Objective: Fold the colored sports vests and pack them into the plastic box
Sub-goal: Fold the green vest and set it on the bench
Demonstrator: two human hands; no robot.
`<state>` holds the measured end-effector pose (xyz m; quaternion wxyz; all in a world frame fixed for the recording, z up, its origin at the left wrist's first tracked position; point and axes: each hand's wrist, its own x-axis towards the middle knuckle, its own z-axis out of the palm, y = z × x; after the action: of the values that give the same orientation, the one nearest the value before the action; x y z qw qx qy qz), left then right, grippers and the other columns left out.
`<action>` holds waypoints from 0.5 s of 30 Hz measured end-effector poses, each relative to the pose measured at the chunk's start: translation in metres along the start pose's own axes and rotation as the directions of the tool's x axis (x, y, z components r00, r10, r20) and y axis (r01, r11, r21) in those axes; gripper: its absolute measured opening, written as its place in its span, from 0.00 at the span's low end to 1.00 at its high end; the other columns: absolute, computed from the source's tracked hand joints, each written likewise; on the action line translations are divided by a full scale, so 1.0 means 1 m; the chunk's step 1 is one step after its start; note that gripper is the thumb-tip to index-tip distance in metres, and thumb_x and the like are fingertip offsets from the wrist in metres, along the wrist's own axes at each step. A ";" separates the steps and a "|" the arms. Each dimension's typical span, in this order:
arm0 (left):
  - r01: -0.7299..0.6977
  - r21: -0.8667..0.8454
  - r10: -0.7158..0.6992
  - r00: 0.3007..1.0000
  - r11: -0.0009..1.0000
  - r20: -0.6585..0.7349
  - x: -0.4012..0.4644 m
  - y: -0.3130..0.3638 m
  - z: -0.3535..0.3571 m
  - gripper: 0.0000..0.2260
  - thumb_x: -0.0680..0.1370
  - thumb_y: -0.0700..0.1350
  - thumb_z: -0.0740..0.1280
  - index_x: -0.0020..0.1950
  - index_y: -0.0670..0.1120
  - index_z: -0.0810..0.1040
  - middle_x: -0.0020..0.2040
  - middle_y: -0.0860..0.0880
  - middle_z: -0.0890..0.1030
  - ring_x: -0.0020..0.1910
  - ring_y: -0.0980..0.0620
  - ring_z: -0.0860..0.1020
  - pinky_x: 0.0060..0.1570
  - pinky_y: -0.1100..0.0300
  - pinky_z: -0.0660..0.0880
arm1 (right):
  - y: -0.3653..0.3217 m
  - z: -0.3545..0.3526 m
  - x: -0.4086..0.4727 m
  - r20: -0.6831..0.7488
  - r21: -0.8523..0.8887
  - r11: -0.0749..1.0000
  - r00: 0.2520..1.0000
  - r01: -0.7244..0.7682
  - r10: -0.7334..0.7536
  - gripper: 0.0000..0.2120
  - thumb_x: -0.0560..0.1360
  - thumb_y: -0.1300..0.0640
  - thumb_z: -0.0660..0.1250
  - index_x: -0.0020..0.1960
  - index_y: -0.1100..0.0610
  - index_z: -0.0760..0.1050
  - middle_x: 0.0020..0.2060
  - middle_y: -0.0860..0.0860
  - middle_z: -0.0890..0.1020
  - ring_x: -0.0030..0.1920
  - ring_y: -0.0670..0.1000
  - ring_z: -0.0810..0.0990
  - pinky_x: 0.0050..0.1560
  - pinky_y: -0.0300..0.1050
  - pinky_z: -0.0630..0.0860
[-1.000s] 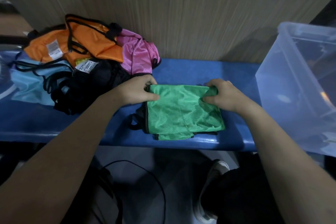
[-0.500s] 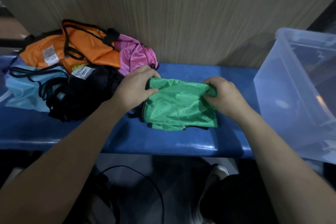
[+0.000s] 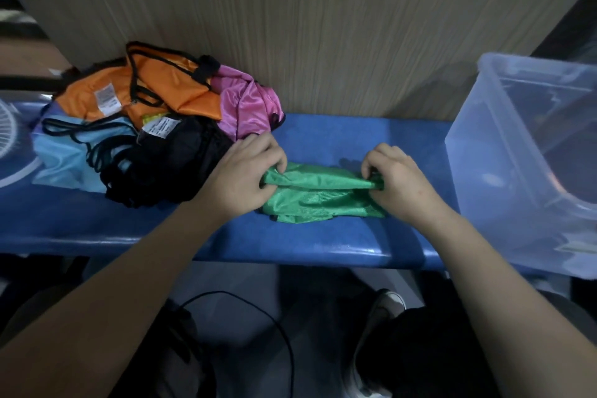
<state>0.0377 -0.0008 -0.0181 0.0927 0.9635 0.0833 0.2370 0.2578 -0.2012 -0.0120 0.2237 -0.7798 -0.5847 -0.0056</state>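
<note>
A green mesh vest [image 3: 318, 195] lies partly folded on the blue bench [image 3: 290, 244]. My left hand [image 3: 240, 176] pinches its far left corner and my right hand [image 3: 399, 182] pinches its far right corner, with the far edge lifted and drawn toward me over the lower layers. To the left lies a heap of unfolded vests: orange [image 3: 161, 92], pink [image 3: 250, 105], black [image 3: 176, 161] and light blue [image 3: 69, 153]. A clear plastic box [image 3: 529, 168] stands on the bench at the right, tilted open toward me.
A wood-grain wall [image 3: 323, 26] runs right behind the bench. Below the bench edge are a black cable [image 3: 271, 320] on the floor and my shoe [image 3: 379, 317]. A white fan guard [image 3: 13, 136] shows at the far left.
Both hands have pulled the vest's far edge up and toward me, so the flat green square is now a narrower band. The view has shifted slightly.
</note>
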 end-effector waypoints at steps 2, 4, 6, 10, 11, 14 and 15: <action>-0.017 0.002 0.017 1.000 1.000 0.003 -0.006 0.004 -0.003 0.13 0.66 0.39 0.71 0.48 0.48 0.75 0.49 0.51 0.72 0.48 0.49 0.72 0.49 0.53 0.68 | 0.000 -0.002 -0.007 0.024 0.039 0.999 1.000 0.002 -0.003 0.21 0.62 0.74 0.69 0.43 0.51 0.70 0.45 0.49 0.73 0.47 0.52 0.70 0.47 0.45 0.69; -0.031 0.000 0.031 0.999 1.000 0.024 -0.012 0.007 -0.004 0.13 0.66 0.40 0.72 0.48 0.49 0.76 0.49 0.53 0.72 0.48 0.50 0.72 0.49 0.54 0.67 | 0.001 -0.003 -0.013 0.061 0.067 0.998 0.998 -0.021 0.016 0.19 0.63 0.75 0.68 0.44 0.53 0.72 0.46 0.49 0.73 0.48 0.50 0.70 0.45 0.41 0.67; -0.064 -0.001 0.064 0.997 0.998 0.043 -0.017 0.009 -0.004 0.12 0.67 0.43 0.71 0.49 0.49 0.76 0.49 0.53 0.72 0.47 0.52 0.71 0.48 0.56 0.67 | 0.003 -0.004 -0.018 0.106 0.099 0.994 0.994 -0.044 0.033 0.18 0.63 0.75 0.69 0.44 0.54 0.73 0.47 0.49 0.72 0.49 0.50 0.71 0.47 0.41 0.69; -0.095 -0.033 0.098 0.990 0.995 0.098 -0.026 0.012 -0.004 0.11 0.68 0.45 0.72 0.48 0.50 0.77 0.48 0.54 0.72 0.45 0.53 0.70 0.48 0.57 0.67 | 0.001 -0.006 -0.023 0.196 0.134 0.986 0.978 -0.095 0.068 0.20 0.64 0.74 0.70 0.44 0.51 0.73 0.48 0.49 0.71 0.50 0.50 0.71 0.47 0.31 0.67; -0.104 -0.039 0.108 0.987 0.994 0.115 -0.027 0.012 -0.005 0.10 0.68 0.46 0.72 0.48 0.50 0.77 0.48 0.54 0.73 0.45 0.53 0.70 0.48 0.56 0.68 | 0.001 -0.007 -0.024 0.206 0.134 0.987 0.977 -0.093 0.064 0.20 0.64 0.74 0.71 0.44 0.51 0.73 0.48 0.49 0.71 0.50 0.51 0.72 0.48 0.29 0.66; -0.149 -0.047 0.154 0.977 0.988 0.149 -0.032 0.017 -0.008 0.08 0.72 0.51 0.72 0.48 0.53 0.78 0.48 0.57 0.73 0.45 0.55 0.71 0.48 0.57 0.67 | 0.002 -0.007 -0.028 0.265 0.118 0.990 0.963 -0.079 0.045 0.17 0.65 0.71 0.73 0.46 0.53 0.76 0.50 0.49 0.70 0.54 0.53 0.71 0.54 0.33 0.69; -0.163 -0.050 0.169 0.973 0.985 0.157 -0.033 0.018 -0.009 0.07 0.74 0.54 0.71 0.49 0.54 0.79 0.47 0.58 0.73 0.45 0.55 0.72 0.47 0.58 0.67 | 0.002 -0.008 -0.029 0.313 0.109 0.990 0.948 -0.090 0.052 0.17 0.65 0.68 0.74 0.47 0.52 0.76 0.51 0.49 0.70 0.55 0.53 0.71 0.57 0.37 0.70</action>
<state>0.0072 -0.0236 -0.0208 0.0967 0.9812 -0.0097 0.1669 0.2524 -0.2311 -0.0137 0.1766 -0.7766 -0.5832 0.1601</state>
